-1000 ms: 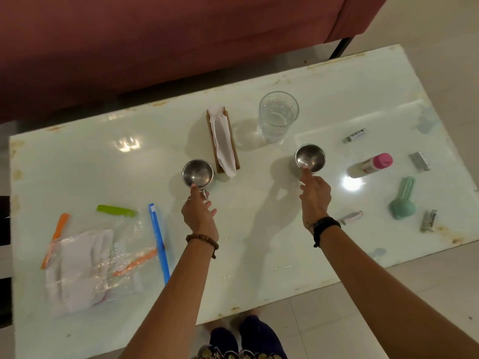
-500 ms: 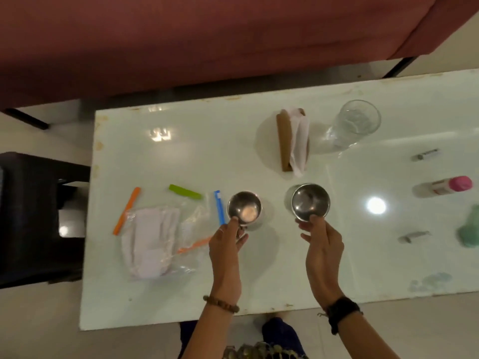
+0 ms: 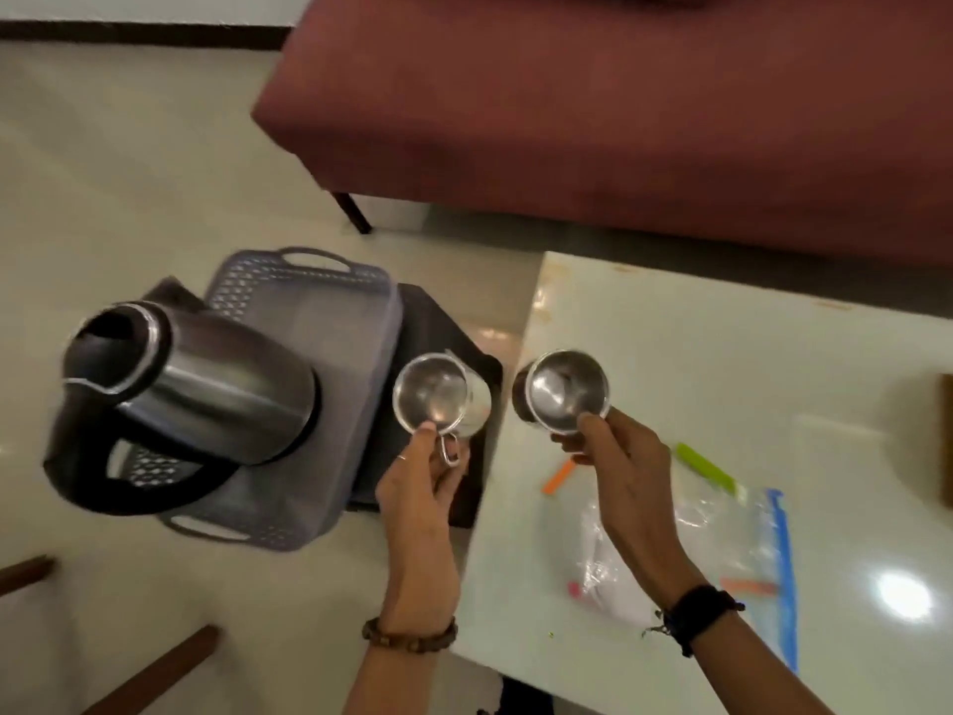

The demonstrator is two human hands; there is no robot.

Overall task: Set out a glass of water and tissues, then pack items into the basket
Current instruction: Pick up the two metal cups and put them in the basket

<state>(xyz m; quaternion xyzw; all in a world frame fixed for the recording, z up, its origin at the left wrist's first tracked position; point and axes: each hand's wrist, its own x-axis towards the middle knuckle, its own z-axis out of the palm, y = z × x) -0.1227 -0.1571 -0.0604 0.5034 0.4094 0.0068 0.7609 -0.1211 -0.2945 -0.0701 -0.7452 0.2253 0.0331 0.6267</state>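
While my left hand (image 3: 423, 487) pinched one steel cup (image 3: 438, 395) beside the grey basket (image 3: 304, 301) holding the kettle (image 3: 191, 389), my right hand (image 3: 619, 467) gripped another steel cup (image 3: 562, 392) over the table edge (image 3: 521, 384).

A domestic living room. An upholstered maroon sofa (image 3: 644, 110) on dark legs stands behind a low, white, glossy coffee table (image 3: 722, 363), whose worn left edge and far left corner show chipped finish. Pale polished floor tiles (image 3: 103, 172) surround both. Beside the table's left edge, a stainless electric kettle (image 3: 196, 389) rests in a grey perforated plastic basket (image 3: 309, 286), a household item, on a dark stool (image 3: 438, 327).
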